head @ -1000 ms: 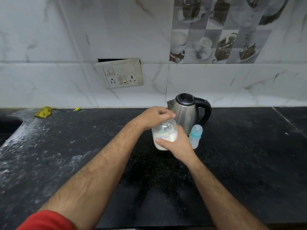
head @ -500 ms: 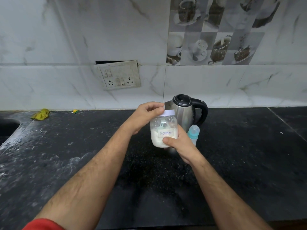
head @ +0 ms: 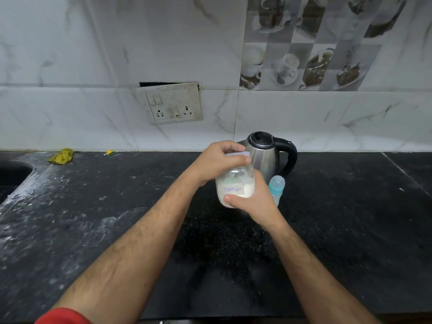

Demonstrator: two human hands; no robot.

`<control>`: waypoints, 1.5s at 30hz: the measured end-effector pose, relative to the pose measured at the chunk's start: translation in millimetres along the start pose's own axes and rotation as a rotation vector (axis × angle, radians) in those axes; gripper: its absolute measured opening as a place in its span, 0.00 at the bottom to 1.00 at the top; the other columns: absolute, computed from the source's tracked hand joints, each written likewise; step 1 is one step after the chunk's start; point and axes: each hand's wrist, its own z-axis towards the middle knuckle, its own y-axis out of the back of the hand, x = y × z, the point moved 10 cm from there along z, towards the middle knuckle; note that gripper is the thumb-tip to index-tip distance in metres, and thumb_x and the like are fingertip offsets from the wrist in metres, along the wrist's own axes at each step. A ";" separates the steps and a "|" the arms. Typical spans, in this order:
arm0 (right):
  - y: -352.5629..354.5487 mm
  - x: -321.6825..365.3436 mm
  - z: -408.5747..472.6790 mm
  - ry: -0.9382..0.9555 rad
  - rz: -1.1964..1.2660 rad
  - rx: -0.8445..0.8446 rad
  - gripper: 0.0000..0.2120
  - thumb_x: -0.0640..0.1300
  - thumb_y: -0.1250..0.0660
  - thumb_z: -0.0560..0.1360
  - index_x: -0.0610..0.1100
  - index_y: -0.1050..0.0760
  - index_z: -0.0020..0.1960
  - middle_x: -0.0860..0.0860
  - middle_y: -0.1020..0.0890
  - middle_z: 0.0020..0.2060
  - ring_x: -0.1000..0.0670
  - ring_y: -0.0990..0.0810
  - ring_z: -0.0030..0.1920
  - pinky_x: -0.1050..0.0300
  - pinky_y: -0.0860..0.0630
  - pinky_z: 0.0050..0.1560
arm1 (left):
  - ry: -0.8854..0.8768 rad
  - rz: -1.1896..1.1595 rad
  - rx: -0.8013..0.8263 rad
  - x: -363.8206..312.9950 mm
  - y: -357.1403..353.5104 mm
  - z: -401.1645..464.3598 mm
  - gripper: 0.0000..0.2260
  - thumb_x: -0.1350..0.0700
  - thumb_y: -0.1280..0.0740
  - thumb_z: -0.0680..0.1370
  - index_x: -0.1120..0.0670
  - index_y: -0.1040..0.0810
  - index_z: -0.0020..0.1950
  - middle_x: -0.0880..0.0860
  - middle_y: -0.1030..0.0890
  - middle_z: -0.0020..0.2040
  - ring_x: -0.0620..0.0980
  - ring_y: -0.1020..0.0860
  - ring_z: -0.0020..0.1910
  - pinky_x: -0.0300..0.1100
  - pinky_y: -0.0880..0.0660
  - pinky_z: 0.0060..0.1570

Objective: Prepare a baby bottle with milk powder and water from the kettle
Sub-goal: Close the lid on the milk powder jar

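Since a second ago the powder jar point(head: 235, 185) has left the countertop point(head: 117, 218); it is now held raised in front of the kettle point(head: 266, 155), label facing the camera. The left hand point(head: 218, 161), which earlier covered the whole top of the jar, now has its fingers curled round the pale lid point(head: 237, 155) at the rim, a grasp consistent with unscrewing. The right hand point(head: 254, 202) grips the jar body from the right, thumb pressed across its lower front just under the label. Judgement: the lid appears still seated, so the powder is not yet accessible and the task stands at an early step. White powder fills roughly the lower half of the jar. The baby bottle point(head: 276, 187) stands upright on the countertop just right of the jar and behind the right hand, close in front of the kettle, with its blue cap on; neither hand touches it. Whether it holds any liquid cannot be told. The kettle stands closed at the back wall, handle to the right, untouched. A yellow cloth point(head: 62, 156) lies well apart at the far left of the countertop.
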 end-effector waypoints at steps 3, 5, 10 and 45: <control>0.3 -3.4 0.8 -0.014 0.063 0.002 0.45 0.53 0.20 0.56 0.48 0.35 0.68 0.52 0.21 0.61 0.53 0.20 0.60 0.47 0.22 0.62 | -0.040 -0.020 -0.069 -4.7 0.8 -2.4 0.17 0.48 0.24 0.64 0.49 0.17 0.51 0.48 0.15 0.50 0.47 0.16 0.51 0.49 0.20 0.56; -1.9 -1.2 0.2 -0.013 0.112 -0.009 0.45 0.54 0.20 0.55 0.49 0.34 0.68 0.52 0.21 0.60 0.53 0.20 0.60 0.48 0.22 0.62 | -0.050 0.002 -0.149 -6.1 2.6 -3.5 0.15 0.47 0.23 0.64 0.48 0.17 0.49 0.46 0.15 0.49 0.45 0.16 0.49 0.48 0.19 0.56; 1.2 6.1 5.6 0.016 0.194 -0.020 0.40 0.52 0.20 0.57 0.49 0.31 0.66 0.48 0.19 0.60 0.50 0.19 0.60 0.49 0.22 0.62 | -0.058 0.053 -0.194 -12.3 2.9 -4.8 0.14 0.46 0.24 0.65 0.47 0.19 0.48 0.46 0.16 0.48 0.45 0.17 0.48 0.49 0.20 0.55; 9.0 -38.5 -3.8 -0.075 -0.083 0.119 0.41 0.53 0.18 0.60 0.53 0.32 0.70 0.51 0.23 0.64 0.51 0.23 0.64 0.50 0.23 0.64 | 0.052 -0.177 0.029 96.1 -17.0 -52.7 0.15 0.47 0.39 0.82 0.46 0.24 0.68 0.46 0.18 0.62 0.49 0.20 0.62 0.52 0.21 0.59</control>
